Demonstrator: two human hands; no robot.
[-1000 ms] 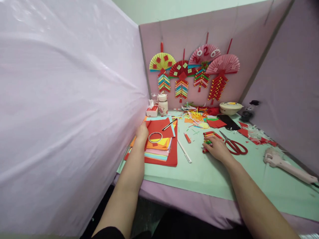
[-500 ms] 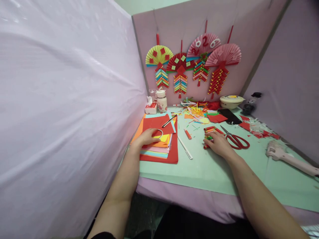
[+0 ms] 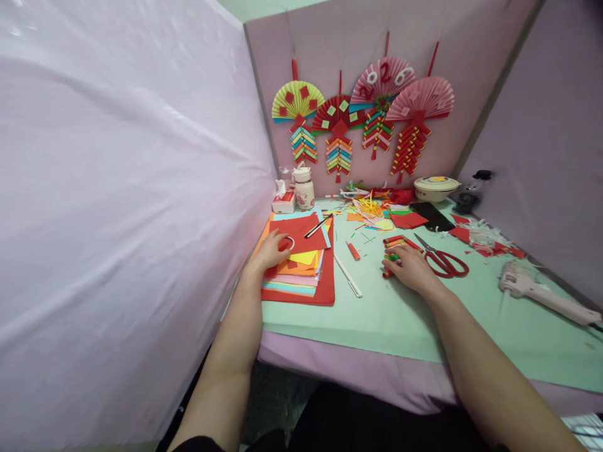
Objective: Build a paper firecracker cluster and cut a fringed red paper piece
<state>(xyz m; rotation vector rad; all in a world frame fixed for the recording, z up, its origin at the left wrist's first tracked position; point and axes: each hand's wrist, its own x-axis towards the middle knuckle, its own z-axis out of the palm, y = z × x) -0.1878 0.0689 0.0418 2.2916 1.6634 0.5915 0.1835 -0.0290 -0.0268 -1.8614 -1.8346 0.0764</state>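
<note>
Two contacts register at my remote station. The left hand [image 3: 276, 249], narrowed, pinches a thin white tape ring [image 3: 293, 243] over the stacked multicoloured paper sheets [image 3: 296, 282]. The right hand [image 3: 407, 266] arches over red, orange and green rolled-paper tubes [image 3: 399, 240], presumably to stop them rolling; I cannot tell whether it grips. Beyond the left hand, a red-and-white tissue box [image 3: 284, 202] holds a white tissue [image 3: 281, 188]; beyond the right, a cream lidded bowl [image 3: 433, 191] conceals its contents.
</note>
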